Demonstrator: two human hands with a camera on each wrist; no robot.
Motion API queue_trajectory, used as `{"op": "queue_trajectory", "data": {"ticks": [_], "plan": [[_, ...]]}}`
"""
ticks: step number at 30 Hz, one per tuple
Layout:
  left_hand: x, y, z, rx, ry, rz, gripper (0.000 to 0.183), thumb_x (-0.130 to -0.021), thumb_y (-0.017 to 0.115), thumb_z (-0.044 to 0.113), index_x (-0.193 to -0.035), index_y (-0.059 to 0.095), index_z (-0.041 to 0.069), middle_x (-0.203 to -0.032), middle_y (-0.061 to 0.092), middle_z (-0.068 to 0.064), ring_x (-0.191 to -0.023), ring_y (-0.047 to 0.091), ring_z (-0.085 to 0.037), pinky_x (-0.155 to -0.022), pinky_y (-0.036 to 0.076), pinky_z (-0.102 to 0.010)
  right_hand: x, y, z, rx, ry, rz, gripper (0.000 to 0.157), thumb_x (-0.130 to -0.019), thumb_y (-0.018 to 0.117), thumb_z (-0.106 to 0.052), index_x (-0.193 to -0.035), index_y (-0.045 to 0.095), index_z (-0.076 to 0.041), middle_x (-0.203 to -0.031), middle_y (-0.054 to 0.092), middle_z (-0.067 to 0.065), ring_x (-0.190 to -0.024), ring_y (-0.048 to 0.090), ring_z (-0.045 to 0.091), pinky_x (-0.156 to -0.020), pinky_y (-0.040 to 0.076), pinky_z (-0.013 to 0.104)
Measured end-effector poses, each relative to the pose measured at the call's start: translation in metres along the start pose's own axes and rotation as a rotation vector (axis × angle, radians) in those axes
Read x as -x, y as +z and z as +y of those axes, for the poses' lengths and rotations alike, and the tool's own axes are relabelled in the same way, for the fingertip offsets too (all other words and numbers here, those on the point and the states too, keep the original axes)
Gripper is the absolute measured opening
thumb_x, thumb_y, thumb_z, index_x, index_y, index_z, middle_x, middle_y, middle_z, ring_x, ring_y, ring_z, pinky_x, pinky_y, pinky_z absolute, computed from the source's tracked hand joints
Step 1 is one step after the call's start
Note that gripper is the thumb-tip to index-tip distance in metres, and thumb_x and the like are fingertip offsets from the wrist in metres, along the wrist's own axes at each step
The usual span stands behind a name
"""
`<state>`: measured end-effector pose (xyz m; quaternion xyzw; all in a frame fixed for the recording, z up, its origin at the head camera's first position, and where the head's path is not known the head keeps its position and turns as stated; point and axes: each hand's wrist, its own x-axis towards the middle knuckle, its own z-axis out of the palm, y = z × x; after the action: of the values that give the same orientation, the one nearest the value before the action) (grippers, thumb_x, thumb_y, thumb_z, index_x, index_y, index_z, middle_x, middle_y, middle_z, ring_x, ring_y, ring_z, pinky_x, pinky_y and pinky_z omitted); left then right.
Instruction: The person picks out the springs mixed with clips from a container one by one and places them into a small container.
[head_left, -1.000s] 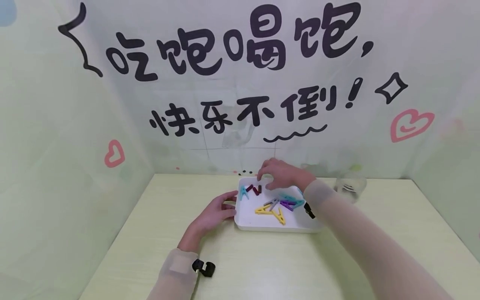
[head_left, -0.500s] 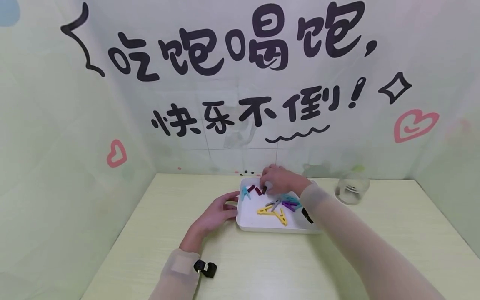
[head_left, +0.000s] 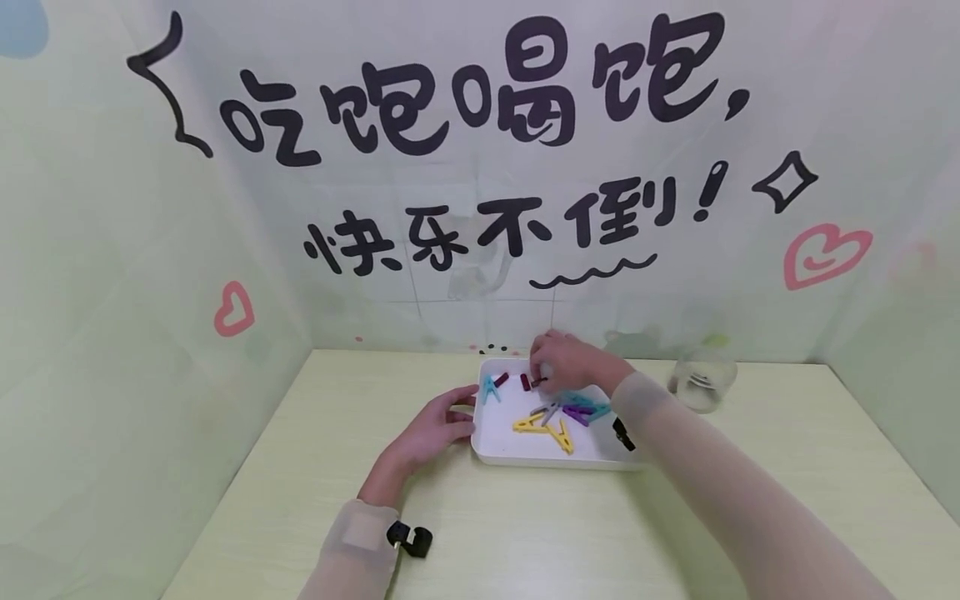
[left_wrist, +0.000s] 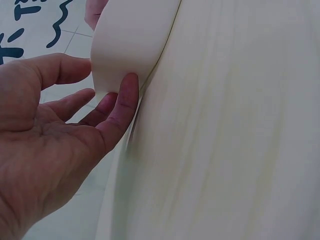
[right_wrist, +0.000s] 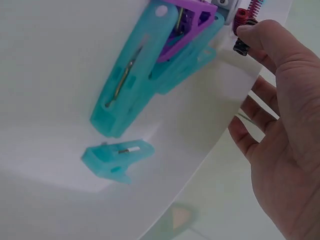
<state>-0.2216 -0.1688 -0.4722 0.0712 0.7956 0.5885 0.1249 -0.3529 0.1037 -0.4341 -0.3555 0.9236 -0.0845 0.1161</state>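
Observation:
A white tray (head_left: pixel 487 450) sits on the table with clothespins and small coil springs in it. At the tray's far side my right hand (head_left: pixel 570 364) pinches a black spring (right_wrist: pixel 242 47) between thumb and fingers, its other fingers reaching over the rim. Close beside the pinch is a red spring (head_left: pixel 525 382); a second red spring (head_left: pixel 502 379) lies farther left, by a light-blue clothespin (head_left: pixel 491 388). My left hand (left_wrist: pixel 65 120) rests against the tray's left end wall, fingertips on its outside, thumb and fingers apart.
Yellow clothespins (head_left: pixel 531 423) lie mid-tray, near a grey clothespin (head_left: pixel 550 412), a purple clothespin (head_left: pixel 577 413) and teal clothespins (right_wrist: pixel 132 70). Right of the tray stands a clear glass jar (head_left: pixel 703 382). A printed backdrop (head_left: pixel 480 183) encloses the table's back and sides.
My right hand has come down to the springs in the tray and moved slightly right. The black spring and the red one beside it have shifted right. The left hand stays put.

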Motion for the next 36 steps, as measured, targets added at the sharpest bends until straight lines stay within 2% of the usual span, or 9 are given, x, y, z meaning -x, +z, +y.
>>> {"op": "queue_trajectory", "data": {"ticks": [4, 13, 22, 29, 36], "plan": [[-0.001, 0.0, -0.001, -0.013, 0.001, 0.0, 0.063, -0.101, 0.064, 0.0, -0.16, 0.044, 0.004, -0.149, 0.053, -0.017, -0.116, 0.063, -0.029, -0.097, 0.06, -0.039, 0.005, -0.005, 0.003, 0.009, 0.004, 0.011, 0.013, -0.091, 0.082, -0.025, -0.094, 0.075, -0.035, -0.134, 0.061, -0.002, -0.126, 0.046, 0.023, -0.113, 0.043, 0.047], [-0.002, 0.001, -0.003, -0.011, 0.006, 0.014, 0.062, -0.101, 0.064, -0.001, -0.16, 0.045, 0.005, -0.149, 0.053, -0.017, -0.117, 0.063, -0.029, -0.097, 0.06, -0.04, 0.025, -0.018, 0.006, -0.011, -0.03, 0.065, 0.009, -0.092, 0.081, -0.024, -0.094, 0.075, -0.031, -0.131, 0.063, 0.0, -0.126, 0.049, 0.025, -0.11, 0.046, 0.047], [-0.002, 0.0, -0.003, -0.016, 0.013, 0.002, 0.063, -0.1, 0.064, -0.002, -0.16, 0.044, 0.003, -0.149, 0.053, -0.019, -0.119, 0.063, -0.032, -0.098, 0.059, -0.041, 0.045, -0.028, 0.017, -0.041, -0.069, 0.104, 0.011, -0.091, 0.078, -0.023, -0.101, 0.077, -0.027, -0.115, 0.064, -0.004, -0.112, 0.055, 0.025, -0.099, 0.051, 0.045], [0.0, 0.0, 0.0, -0.015, -0.007, 0.003, 0.063, -0.101, 0.064, -0.001, -0.16, 0.045, 0.006, -0.148, 0.053, -0.017, -0.119, 0.063, -0.03, -0.098, 0.059, -0.04, 0.061, -0.038, 0.021, -0.092, -0.125, 0.145, 0.011, -0.091, 0.079, -0.017, -0.1, 0.078, -0.021, -0.105, 0.066, -0.005, -0.111, 0.062, 0.033, -0.099, 0.052, 0.047], [-0.001, 0.001, 0.001, -0.002, -0.013, 0.01, 0.063, -0.101, 0.064, -0.001, -0.16, 0.045, 0.006, -0.147, 0.054, -0.015, -0.118, 0.063, -0.03, -0.098, 0.059, -0.04, 0.079, -0.048, 0.022, -0.113, -0.116, 0.168, 0.012, -0.091, 0.078, -0.014, -0.1, 0.077, -0.022, -0.105, 0.065, -0.006, -0.106, 0.062, 0.024, -0.098, 0.054, 0.046]]}}
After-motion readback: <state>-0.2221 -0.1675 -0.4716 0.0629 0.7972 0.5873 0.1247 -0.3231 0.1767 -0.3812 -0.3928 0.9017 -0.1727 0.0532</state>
